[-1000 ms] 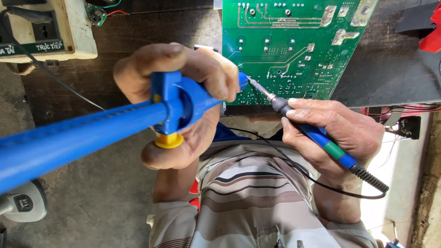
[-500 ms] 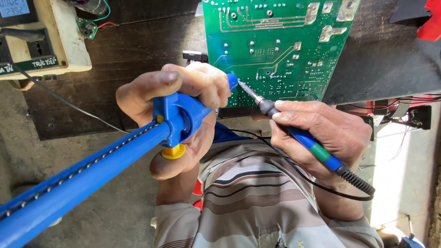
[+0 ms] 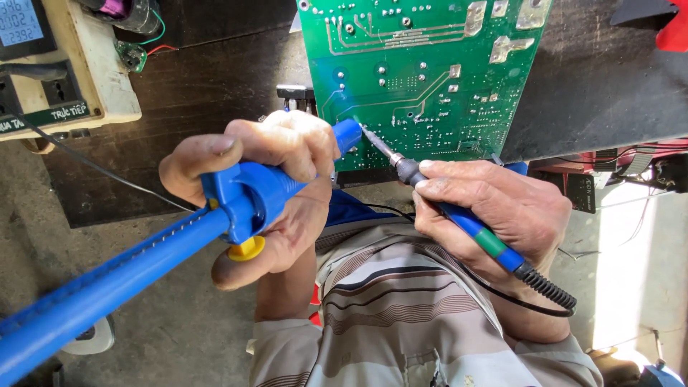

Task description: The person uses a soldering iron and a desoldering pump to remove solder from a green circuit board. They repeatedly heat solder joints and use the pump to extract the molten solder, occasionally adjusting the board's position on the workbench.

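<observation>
My left hand (image 3: 276, 183) grips a blue desoldering pump (image 3: 251, 197) with a yellow button (image 3: 246, 249) under my thumb; its long blue plunger (image 3: 93, 294) sticks out toward the lower left. The pump's nozzle touches the near edge of a green circuit board (image 3: 423, 72), solder side up. My right hand (image 3: 494, 211) holds a blue-handled soldering iron (image 3: 473, 229) like a pen, its metal tip (image 3: 373, 140) resting on the board right beside the pump's nozzle.
The board lies on a dark wooden bench (image 3: 201, 100). A cream power box (image 3: 64, 72) with a small display and socket stands at the back left. The iron's black cable (image 3: 516, 301) loops over my striped shirt (image 3: 401, 315). A red tool (image 3: 674, 29) lies at the far right.
Both hands have shifted slightly toward the board, and the pump's plunger now points lower left. The iron's tip and the pump's nozzle stay together at the same spot on the board.
</observation>
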